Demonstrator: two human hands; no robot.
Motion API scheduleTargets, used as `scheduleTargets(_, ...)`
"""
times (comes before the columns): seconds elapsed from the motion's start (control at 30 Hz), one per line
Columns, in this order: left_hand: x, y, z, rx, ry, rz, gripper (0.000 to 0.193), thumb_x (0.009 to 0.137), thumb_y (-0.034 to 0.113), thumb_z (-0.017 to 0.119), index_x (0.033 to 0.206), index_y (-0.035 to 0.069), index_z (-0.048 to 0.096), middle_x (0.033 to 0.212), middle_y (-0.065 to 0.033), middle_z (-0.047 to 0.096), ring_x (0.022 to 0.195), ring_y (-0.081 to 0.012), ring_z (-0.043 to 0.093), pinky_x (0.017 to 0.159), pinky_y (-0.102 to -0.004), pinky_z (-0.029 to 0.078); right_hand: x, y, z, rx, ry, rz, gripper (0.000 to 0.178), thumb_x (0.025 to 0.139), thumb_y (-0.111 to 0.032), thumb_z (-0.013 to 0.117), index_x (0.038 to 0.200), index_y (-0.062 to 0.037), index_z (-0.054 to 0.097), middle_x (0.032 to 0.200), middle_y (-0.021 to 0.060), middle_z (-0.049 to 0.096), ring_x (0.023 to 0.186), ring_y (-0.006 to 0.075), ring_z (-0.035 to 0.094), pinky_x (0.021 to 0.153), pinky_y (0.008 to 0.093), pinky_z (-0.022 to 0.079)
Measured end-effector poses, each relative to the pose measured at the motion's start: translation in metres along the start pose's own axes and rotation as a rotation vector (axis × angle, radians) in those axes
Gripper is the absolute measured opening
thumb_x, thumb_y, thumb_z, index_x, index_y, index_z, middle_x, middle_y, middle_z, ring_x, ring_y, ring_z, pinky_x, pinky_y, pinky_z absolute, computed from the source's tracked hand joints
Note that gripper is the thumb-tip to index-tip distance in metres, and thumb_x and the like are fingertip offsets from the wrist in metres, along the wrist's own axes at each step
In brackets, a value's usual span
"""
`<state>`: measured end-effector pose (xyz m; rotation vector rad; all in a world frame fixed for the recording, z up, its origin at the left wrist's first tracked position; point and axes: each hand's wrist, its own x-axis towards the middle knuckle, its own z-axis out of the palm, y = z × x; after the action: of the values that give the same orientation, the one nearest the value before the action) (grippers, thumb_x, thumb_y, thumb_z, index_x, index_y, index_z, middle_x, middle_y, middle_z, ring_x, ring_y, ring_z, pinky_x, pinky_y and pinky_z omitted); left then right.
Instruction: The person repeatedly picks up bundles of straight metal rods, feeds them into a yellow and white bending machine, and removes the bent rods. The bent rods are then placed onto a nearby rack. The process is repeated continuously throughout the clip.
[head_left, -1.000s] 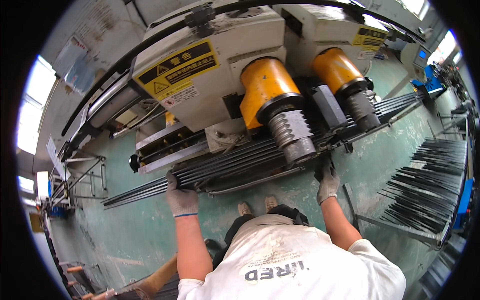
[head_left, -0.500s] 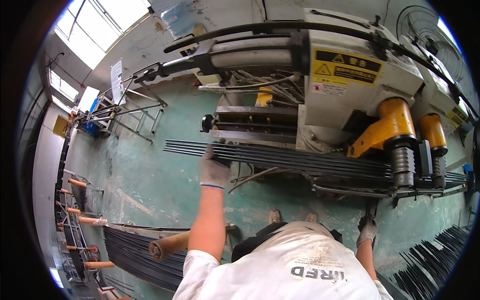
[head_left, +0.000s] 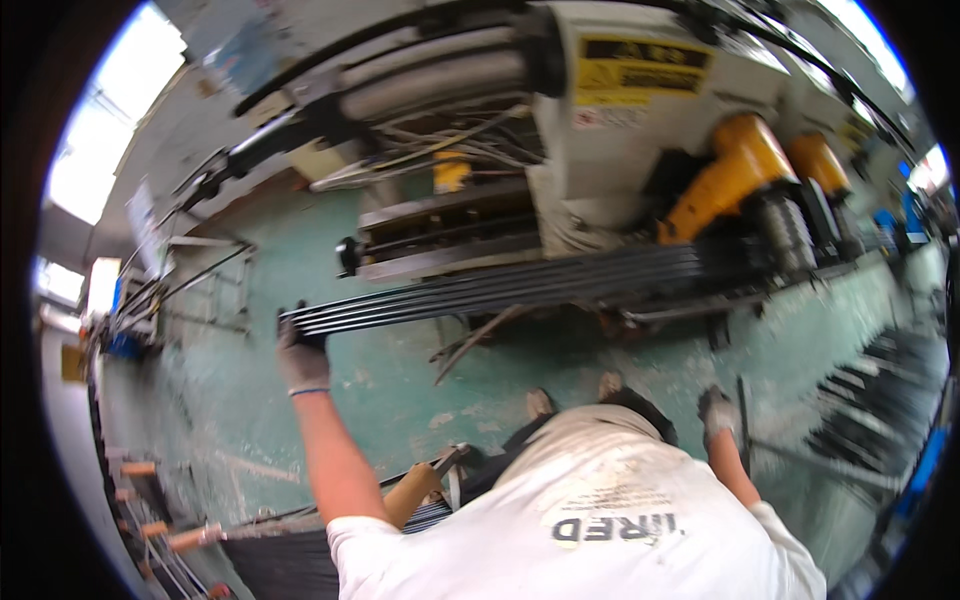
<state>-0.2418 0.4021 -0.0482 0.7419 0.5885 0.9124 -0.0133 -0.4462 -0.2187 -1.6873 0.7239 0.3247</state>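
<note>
My left hand, in a grey glove with dark fingers, is closed around the left end of several thin black rods. The rods lie side by side and stretch rightward along the front of the machine, toward a ribbed metal cylinder under an orange arm. My right hand, gloved too, hangs low over the floor, apart from the rods. It is nearest to a thin dark upright bar. Its fingers are blurred.
The large pale machine with a yellow warning label fills the far side. Many black rods lie on a rack at right. Another dark pile sits at near left, beside a brown roll. A metal frame stands at far left.
My left hand has slid left to the ends of the rods, and their left ends have shifted left. My right hand has moved up in the picture. The view has swung and blurred.
</note>
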Motion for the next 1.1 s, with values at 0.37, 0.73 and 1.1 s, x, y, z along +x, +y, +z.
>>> scheduleTargets(0.37,-0.040,0.027,0.015,0.253,-0.071,-0.164,0.059,0.114,0.052,0.057,0.165,0.025,0.051,0.151,-0.0086,0.067,0.137,-0.0327,0.063,0.111,-0.0597,0.052,0.028,-0.040,0.032,-0.242,-0.013,0.024,0.044,0.104,-0.040,0.070,0.088,0.0001,0.077,0.078,0.0067,0.072,0.066,0.0186,0.062,0.066,0.0369,0.050)
scheduleTargets(0.73,-0.106,-0.118,0.095,-0.094,0.529,-0.125,0.064,0.117,0.057,0.040,0.163,0.014,0.050,0.172,-0.0102,0.049,0.161,-0.0340,0.040,0.135,-0.0590,0.028,0.202,-0.060,0.030,-1.566,-0.416,-1.026,0.035,0.100,-0.038,0.063,0.103,-0.0071,0.079,0.099,0.0128,0.082,0.087,0.0336,0.076,0.083,0.0482,0.056)
scheduleTargets(1.1,-0.223,-0.303,0.235,0.099,-0.110,-0.501,0.037,0.109,0.031,0.057,0.134,0.009,0.073,0.136,-0.0124,0.074,0.130,-0.0333,0.066,0.114,-0.0477,0.049,0.331,0.005,-0.042,-1.514,-0.423,-0.992,0.036,0.096,-0.038,0.067,0.101,-0.0058,0.083,0.098,0.0168,0.082,0.093,0.0332,0.077,0.084,0.0440,0.055)
